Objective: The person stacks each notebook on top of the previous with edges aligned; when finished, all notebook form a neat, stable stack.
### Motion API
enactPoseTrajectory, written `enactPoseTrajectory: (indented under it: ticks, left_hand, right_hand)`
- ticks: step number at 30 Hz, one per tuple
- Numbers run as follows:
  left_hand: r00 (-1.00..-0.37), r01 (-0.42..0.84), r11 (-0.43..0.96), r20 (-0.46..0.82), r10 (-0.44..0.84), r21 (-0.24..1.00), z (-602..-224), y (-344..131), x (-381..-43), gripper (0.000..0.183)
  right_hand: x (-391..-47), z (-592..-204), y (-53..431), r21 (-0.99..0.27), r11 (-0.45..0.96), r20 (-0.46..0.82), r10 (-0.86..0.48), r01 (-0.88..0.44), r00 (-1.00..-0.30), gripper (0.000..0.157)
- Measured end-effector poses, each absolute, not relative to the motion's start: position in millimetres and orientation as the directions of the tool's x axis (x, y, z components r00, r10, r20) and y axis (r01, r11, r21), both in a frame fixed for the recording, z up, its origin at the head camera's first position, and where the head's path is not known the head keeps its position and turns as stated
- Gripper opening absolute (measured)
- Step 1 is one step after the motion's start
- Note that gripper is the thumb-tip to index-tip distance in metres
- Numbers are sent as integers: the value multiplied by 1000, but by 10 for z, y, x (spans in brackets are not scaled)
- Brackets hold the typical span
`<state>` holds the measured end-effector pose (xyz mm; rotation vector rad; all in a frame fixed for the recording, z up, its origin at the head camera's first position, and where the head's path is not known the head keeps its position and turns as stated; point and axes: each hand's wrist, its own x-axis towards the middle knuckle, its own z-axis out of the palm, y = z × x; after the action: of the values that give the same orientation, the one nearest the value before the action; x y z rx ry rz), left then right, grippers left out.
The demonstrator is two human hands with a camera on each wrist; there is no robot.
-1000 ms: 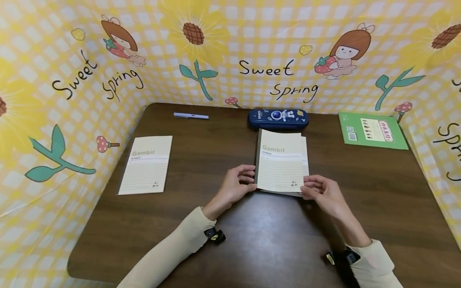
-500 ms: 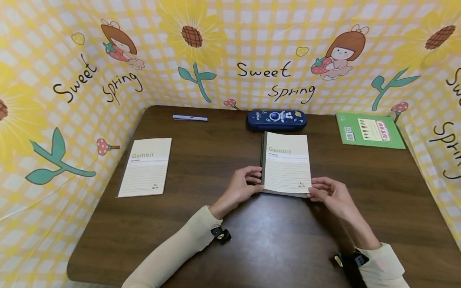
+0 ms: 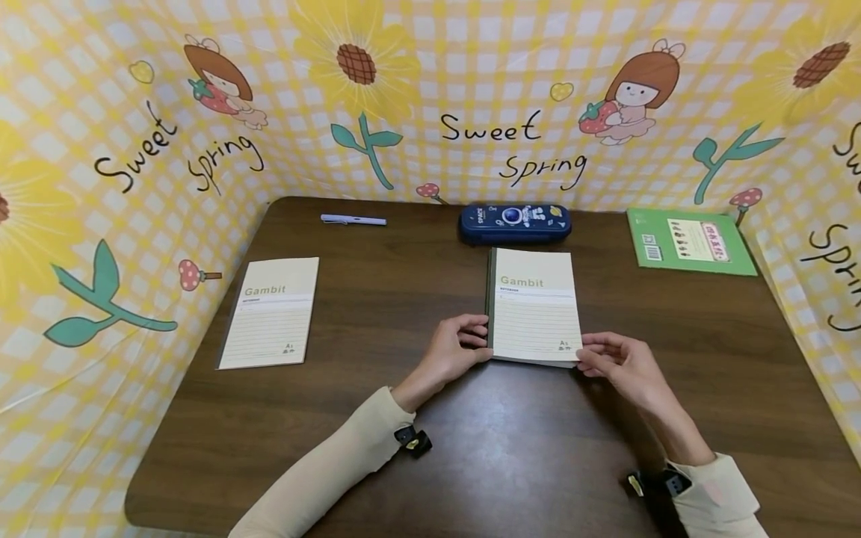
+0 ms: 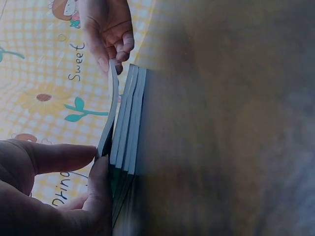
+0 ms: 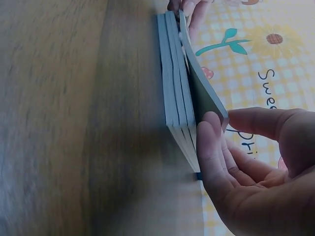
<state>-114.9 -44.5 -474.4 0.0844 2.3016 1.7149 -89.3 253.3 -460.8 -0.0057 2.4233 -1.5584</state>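
A cream notebook (image 3: pixel 534 314) with "Gambit" on its cover lies over a stack of similar notebooks (image 4: pixel 129 118), and covers most of them in the head view. Its near-left corner is pinched between the thumb and fingers of my left hand (image 3: pixel 449 350). My right hand (image 3: pixel 622 365) pinches the near-right corner. Seen from the right wrist, the top notebook (image 5: pixel 204 83) bends up at that corner, with a gap above the stacked notebooks (image 5: pixel 174 73). The dark spines line up along the left side.
Another cream notebook (image 3: pixel 269 314) lies at the left of the brown table (image 3: pixel 377 299). A lilac pen (image 3: pixel 353 220) is at the back left. Right behind the stack sits a navy pencil case (image 3: pixel 514 224); a green book (image 3: pixel 691 242) lies at the back right.
Both hands have shifted the top notebook to the right over the stack. The lower notebook that stuck out on its right side is now covered.
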Motion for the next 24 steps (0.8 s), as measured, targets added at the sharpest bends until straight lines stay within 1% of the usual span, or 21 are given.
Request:
enactPoseTrajectory:
  ticks: [6, 13, 19, 24]
  left_hand:
    - [-957, -117, 317, -192, 217, 941, -4762, -466, -1153, 54]
    - [-957, -116, 300, -187, 221, 947, -4770, -480, -1170, 53]
    - [-955, -126, 283, -194, 226, 951, -4774, -498, -1185, 52]
    - [-951, -140, 294, -211, 227, 945, -4778, -510, -1191, 53]
  right_hand:
    - [-881, -4611, 2532, -828, 550, -198, -109, 107, -974, 37]
    - [-878, -4655, 2533, -764, 642, -165, -100, 63, -981, 35]
    - [-879, -4651, 2512, -731, 681, -136, -102, 31, -985, 33]
    - [-876, -4638, 2499, -729, 685, -128, -103, 23, -986, 34]
